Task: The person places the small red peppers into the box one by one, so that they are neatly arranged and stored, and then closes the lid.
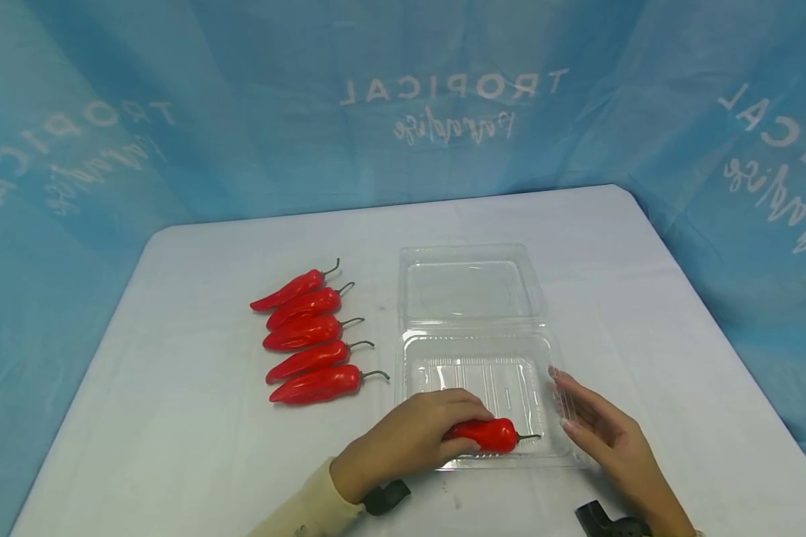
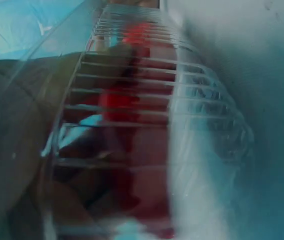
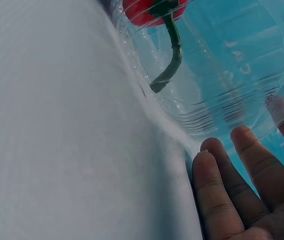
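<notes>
A clear plastic clamshell container (image 1: 470,358) lies unfolded, lid away from me. My left hand (image 1: 419,432) grips a red chili pepper (image 1: 493,436) low in the near part of its base, palm down, the green stem pointing right. Through the ridged wall the left wrist view shows that pepper blurred among the fingers. My right hand (image 1: 607,436) touches the container's right rim, thumb and index fingertip spaced along it. In the right wrist view its other fingers (image 3: 214,200) extend beside the outer wall, and the pepper's stem (image 3: 172,55) shows through the plastic.
Several red chili peppers (image 1: 312,384) lie in a slanted column left of the container, stems to the right. A white cloth (image 1: 175,432) covers the table. Blue printed curtains (image 1: 443,164) hang behind and at both sides.
</notes>
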Available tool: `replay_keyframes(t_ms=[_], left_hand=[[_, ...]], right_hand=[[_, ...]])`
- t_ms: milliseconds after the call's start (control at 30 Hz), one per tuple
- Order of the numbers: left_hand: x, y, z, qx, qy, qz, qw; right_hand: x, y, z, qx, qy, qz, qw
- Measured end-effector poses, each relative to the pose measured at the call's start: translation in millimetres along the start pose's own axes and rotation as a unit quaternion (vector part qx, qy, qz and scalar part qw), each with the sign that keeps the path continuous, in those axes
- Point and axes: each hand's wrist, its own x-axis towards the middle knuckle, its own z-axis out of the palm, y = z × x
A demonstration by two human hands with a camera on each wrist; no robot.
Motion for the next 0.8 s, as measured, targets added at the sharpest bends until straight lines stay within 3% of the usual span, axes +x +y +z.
replay_keyframes(t_ms=[200,333,567,667,800], left_hand=[[3.0,1.9,-2.7,0.008,-0.024,-0.042,0.9988],[4.2,1.0,-3.8,0.007,-0.026,-0.046,0.9986],[-1.0,-1.6,-6.8,0.008,-0.017,-0.037,0.9991],[-7.7,-3.4,-17.1,0.008,0.010,-0.024,0.9996],[-25.2,-15.4,-42.7,-0.005,0.095,-0.018,0.9953]], right_hand=[[1.7,-3.7,-0.1,0.007,0.000,-0.013,0.9999],[2.5,-4.1,0.3,0.012,0.000,-0.025,0.9996],[1.0,-2.1,2.5,0.001,-0.001,-0.001,1.0000],[-0.1,-1.1,2.9,-0.006,0.003,0.005,1.0000],[0.0,-0.4,2.4,-0.004,0.003,0.006,1.0000]])
